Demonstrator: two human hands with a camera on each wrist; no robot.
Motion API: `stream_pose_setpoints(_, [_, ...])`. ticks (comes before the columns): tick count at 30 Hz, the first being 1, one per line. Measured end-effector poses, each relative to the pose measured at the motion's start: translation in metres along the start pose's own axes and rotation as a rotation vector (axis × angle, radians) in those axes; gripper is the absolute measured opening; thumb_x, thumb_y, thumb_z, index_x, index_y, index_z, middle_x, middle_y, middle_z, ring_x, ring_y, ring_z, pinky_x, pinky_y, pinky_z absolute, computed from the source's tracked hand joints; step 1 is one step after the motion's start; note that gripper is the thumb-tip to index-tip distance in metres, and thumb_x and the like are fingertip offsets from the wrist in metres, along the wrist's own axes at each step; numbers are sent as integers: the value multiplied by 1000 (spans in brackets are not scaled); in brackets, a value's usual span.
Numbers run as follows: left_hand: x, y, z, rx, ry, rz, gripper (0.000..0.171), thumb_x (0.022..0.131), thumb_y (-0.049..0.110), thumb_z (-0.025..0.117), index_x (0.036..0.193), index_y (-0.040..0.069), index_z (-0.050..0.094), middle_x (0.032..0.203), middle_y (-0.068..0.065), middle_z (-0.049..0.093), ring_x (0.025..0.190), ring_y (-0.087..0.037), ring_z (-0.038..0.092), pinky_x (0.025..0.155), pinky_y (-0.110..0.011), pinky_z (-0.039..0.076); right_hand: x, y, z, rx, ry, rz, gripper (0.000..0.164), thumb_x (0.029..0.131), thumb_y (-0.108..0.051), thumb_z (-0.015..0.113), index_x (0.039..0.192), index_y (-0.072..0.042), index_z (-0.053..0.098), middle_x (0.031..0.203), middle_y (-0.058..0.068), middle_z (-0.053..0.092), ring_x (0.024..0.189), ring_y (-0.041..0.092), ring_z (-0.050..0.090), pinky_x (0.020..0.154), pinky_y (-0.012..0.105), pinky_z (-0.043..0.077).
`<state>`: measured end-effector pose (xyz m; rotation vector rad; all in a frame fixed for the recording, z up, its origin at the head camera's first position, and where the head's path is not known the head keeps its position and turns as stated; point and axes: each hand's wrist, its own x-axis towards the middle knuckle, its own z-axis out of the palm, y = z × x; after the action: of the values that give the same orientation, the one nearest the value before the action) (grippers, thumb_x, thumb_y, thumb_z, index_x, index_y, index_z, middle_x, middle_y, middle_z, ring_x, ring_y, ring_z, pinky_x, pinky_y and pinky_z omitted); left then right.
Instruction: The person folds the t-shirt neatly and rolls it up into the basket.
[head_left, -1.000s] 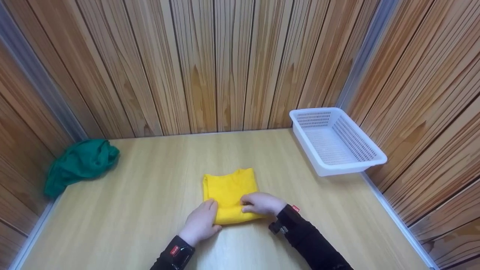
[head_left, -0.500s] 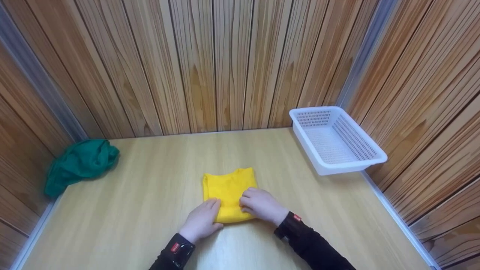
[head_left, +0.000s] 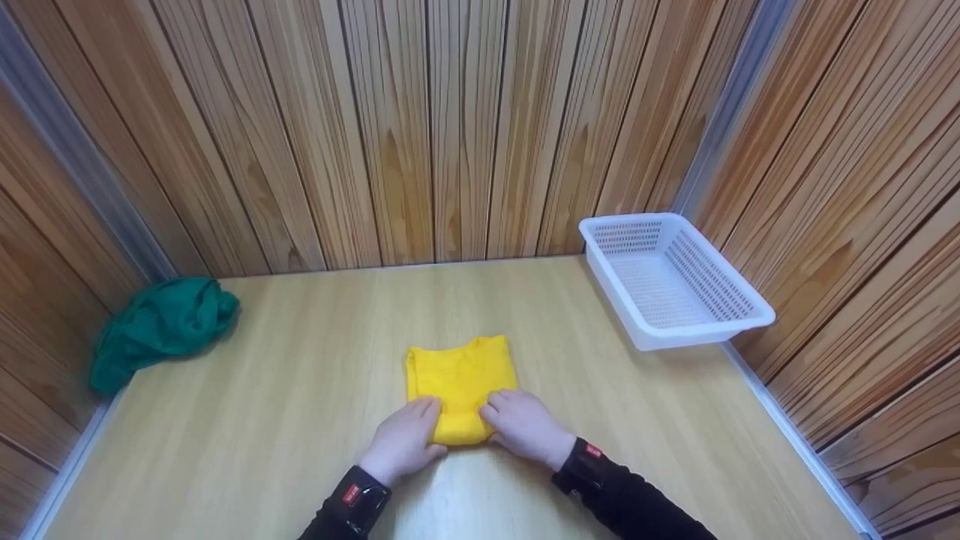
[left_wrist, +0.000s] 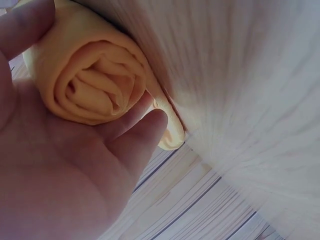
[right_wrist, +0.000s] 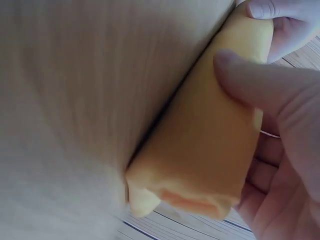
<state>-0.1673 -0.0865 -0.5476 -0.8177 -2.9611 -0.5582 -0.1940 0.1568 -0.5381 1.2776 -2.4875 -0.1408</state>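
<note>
A yellow cloth lies on the table, its near end rolled up and its far part flat. My left hand grips the left end of the roll, thumb on the near side and fingers over the top. In the left wrist view the spiral end of the rolled cloth sits between thumb and fingers. My right hand holds the roll's right end the same way. The right wrist view shows its thumb pressed on the yellow roll, with the fingers behind it.
A white perforated basket stands at the back right of the wooden table. Crumpled green cloth lies at the back left, partly against the side wall. Wood-patterned panels enclose the back and both sides.
My right hand has lifted slightly, shifted its hold and come back down on the roll's right end. My left hand has stayed nearly in place. The basket and green cloth have not moved.
</note>
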Motion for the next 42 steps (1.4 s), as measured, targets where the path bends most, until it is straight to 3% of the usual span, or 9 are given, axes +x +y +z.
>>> stream_pose_setpoints(5, [-3, 3, -3, 5, 25, 21, 64, 81, 26, 78, 128, -9, 53, 127, -24, 59, 118, -38, 56, 101, -49, 45, -1, 3, 0, 123, 4, 22, 28, 80, -31, 79, 99, -14, 69, 92, -1, 65, 84, 17, 62, 72, 32, 52])
stream_pose_setpoints(13, [-8, 11, -13, 13, 10, 27, 37, 81, 28, 78, 104, 3, 62, 97, -13, 66, 92, -32, 64, 81, -47, 53, -2, 15, -2, 383, -125, 50, 24, 92, -28, 68, 106, -9, 72, 96, 3, 69, 88, 18, 65, 79, 32, 53])
stream_pose_setpoints(21, [-7, 15, -17, -1, -5, 21, 33, 80, 28, 79, 98, 7, 62, 88, -9, 65, 83, -29, 63, 75, -45, 53, 1, 22, -4, 523, -234, 64, 22, 99, -26, 59, 102, -8, 71, 93, 2, 69, 89, 17, 64, 83, 34, 52])
stream_pose_setpoints(29, [-7, 13, -13, 4, 19, 11, 43, 79, 26, 79, 110, 2, 61, 100, -16, 67, 93, -34, 64, 82, -48, 53, 11, 28, -6, 568, -348, 126, 25, 101, -29, 58, 103, -9, 73, 88, -4, 63, 86, 13, 55, 87, 34, 48])
stream_pose_setpoints(36, [-5, 8, -7, 36, 84, 37, 62, 75, 20, 83, 125, -6, 55, 121, -23, 62, 110, -38, 60, 95, -50, 49, 16, 33, -2, 542, -325, 90, 25, 102, -28, 55, 92, -8, 68, 83, -3, 47, 79, 14, 45, 75, 30, 42])
stream_pose_setpoints(42, [-1, 7, -4, 94, 96, 41, 70, 76, 22, 82, 132, -6, 52, 133, -24, 56, 122, -39, 54, 105, -52, 41, 15, 35, 2, 571, -290, 144, 25, 101, -27, 56, 103, -7, 71, 93, 1, 62, 89, 17, 58, 85, 35, 49])
